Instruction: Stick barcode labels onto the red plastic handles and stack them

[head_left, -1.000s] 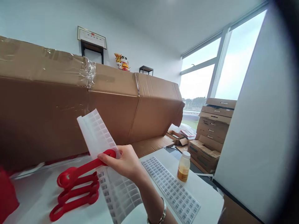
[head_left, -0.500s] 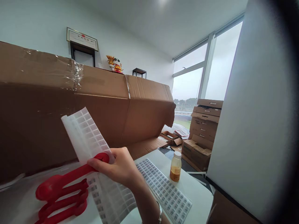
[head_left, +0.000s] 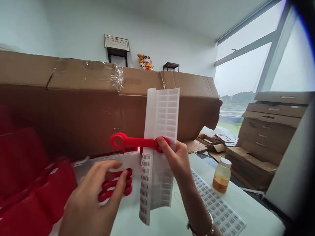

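The right hand pinches a red plastic strap against a folded white sheet of barcode labels, its fingers closed firmly over both; the strap's ring end sticks out to the left of the sheet, and the sheet stands upright, running above and below the grip, with barcodes printed down its lower left strip. The left hand, slightly blurred, has its fingers spread open and holds nothing; it is just near a heap of red plastic straps on a white table (whether the fingertips touch the heap, I cannot tell). Red packaging fills the near left; a flat barcode sheet and a bottle of amber liquid lie to the right; a large cardboard box stretches along the far side.
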Demonstrator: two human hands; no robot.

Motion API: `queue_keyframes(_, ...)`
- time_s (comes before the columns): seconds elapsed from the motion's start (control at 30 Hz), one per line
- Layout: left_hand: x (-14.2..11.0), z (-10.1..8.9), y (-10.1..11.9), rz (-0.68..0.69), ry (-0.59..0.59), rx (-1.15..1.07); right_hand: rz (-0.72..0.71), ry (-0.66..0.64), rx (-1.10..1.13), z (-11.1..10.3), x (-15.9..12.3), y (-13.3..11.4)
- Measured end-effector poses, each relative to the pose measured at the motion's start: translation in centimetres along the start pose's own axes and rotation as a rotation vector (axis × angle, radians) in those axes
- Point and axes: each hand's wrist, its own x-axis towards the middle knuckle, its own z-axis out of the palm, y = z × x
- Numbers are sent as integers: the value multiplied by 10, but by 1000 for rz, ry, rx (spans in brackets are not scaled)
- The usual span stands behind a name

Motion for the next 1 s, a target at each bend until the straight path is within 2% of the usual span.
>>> queue_keyframes(0.13, 8, 17, 8, -36, -194, -223, -38, 17, -29, 8, -18, -6)
queue_keyframes(0.2, 7, 20, 10, -34, -236, -306, -64, 26, -53, 11, -24, -8)
queue_keyframes(0.33, 4, 20, 11, -81, -263, -392, -126, 38, -94, 11, -30, -9)
queue_keyframes(0.47, 4, 18, 9, -61, -263, -427, -138, 54, -112, 11, -30, -9)
queue_keyframes(0.67, 1, 19, 10, -105, -301, -523, -163, 36, -116, 14, -29, -10)
queue_keyframes(0.83, -1, 7, 13, -122, -363, -523, -182, 55, -140, 15, -28, -7)
queue_keyframes(1.0, -3, -13, 18, -170, -370, -629, -95, 16, -117, 15, -24, -5)
